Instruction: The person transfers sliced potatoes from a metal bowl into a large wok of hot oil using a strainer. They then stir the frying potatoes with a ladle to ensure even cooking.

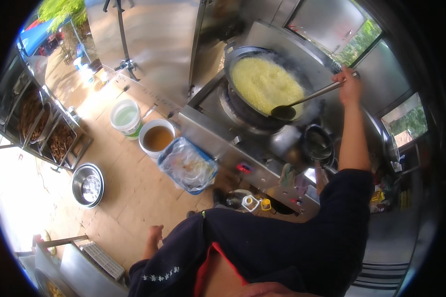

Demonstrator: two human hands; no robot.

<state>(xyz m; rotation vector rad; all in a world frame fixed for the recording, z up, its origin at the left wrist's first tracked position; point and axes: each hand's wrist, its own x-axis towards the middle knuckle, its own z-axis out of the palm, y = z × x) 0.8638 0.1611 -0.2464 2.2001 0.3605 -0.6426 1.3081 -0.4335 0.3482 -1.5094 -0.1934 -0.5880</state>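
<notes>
My right hand [349,88] is closed around the upper end of a long-handled metal ladle [321,90]. The ladle's dark bowl rests at the near edge of yellow, frothing liquid [262,83] inside a large black wok [233,59]. Steam rises along the wok's far side. The wok sits over a burner ring on a stainless steel range [212,131]. Down at my left side, away from the range, hangs my left hand [155,233]. No object shows in it, and its fingers are too small and blurred to make out.
A blue plastic basket [212,174] lined with clear plastic stands against the range, beside a bucket of brown liquid [158,139] and a white bucket [125,116]. Metal basins [88,185] lie on the tiled floor. Plastic jugs [245,200] sit near my feet. A dark pot [318,143] holds utensils.
</notes>
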